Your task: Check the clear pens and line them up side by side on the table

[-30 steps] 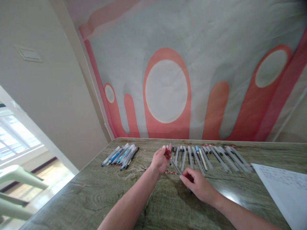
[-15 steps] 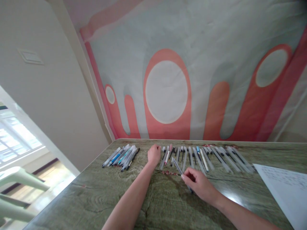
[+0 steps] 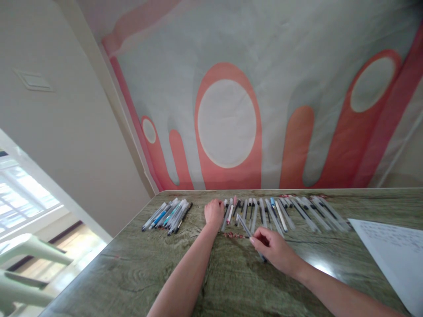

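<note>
My right hand (image 3: pixel 273 248) pinches a clear-barrelled pen (image 3: pixel 243 225) between thumb and fingers. The pen slants up and left over the table, its dark end poking out below the hand. My left hand (image 3: pixel 214 212) rests at the left end of a long row of pens, its fingers curled in and partly hidden, so what they hold, if anything, cannot be seen. Most pens in the row have clear barrels and dark parts; a white pen with a blue top (image 3: pixel 280 215) and a pink-and-white pen (image 3: pixel 230 214) are among them.
A bunch of pens (image 3: pixel 170 215), some blue and teal, lies to the left on the wood-patterned table (image 3: pixel 132 273). A sheet of paper with writing (image 3: pixel 386 251) lies at the right. A patterned wall (image 3: pixel 228 123) rises behind. Pale green plastic furniture (image 3: pixel 33 246) stands at lower left.
My view has shifted slightly. My left hand has edged a little right, toward the end of the row. My right hand still holds the pen in almost the same place.
</note>
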{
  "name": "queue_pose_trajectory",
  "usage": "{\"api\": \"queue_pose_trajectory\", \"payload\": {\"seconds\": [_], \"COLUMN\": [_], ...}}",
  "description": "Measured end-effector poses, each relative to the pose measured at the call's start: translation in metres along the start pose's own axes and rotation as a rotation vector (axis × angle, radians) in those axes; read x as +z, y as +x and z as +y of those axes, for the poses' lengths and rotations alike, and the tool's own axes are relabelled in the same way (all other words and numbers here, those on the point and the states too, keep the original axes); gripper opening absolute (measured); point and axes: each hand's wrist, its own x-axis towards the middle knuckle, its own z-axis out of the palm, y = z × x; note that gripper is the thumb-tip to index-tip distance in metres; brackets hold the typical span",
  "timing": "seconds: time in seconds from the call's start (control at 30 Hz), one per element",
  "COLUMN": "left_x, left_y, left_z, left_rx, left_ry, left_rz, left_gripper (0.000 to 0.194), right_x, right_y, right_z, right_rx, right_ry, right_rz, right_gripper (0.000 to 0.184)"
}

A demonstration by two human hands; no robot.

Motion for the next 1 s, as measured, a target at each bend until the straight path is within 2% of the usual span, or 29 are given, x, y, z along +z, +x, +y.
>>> {"api": "queue_pose_trajectory", "payload": {"seconds": [0.3, 0.5, 0.73, 1.0], "left_x": [0.013, 0.017, 0.019, 0.016], "left_y": [0.003, 0.005, 0.007, 0.006], "left_z": [-0.008, -0.011, -0.013, -0.011], "left_rx": [0.068, 0.071, 0.091, 0.075], "left_ry": [-0.113, -0.143, -0.164, -0.189], "left_rz": [0.06, 0.061, 0.094, 0.071], "left_gripper": [0.026, 0.025, 0.023, 0.022], "right_x": [-0.001, -0.001, 0.0, -0.001], "right_y": [-0.002, -0.001, -0.001, -0.001], "right_z": [-0.002, -0.002, -0.003, -0.004], "right_rx": [-0.004, 0.0, 0.0, -0.009], "right_ry": [0.014, 0.021, 0.02, 0.017], "right_rz": [-0.005, -0.004, 0.013, 0.012], "right_gripper": [0.022, 0.021, 0.021, 0.021]}}
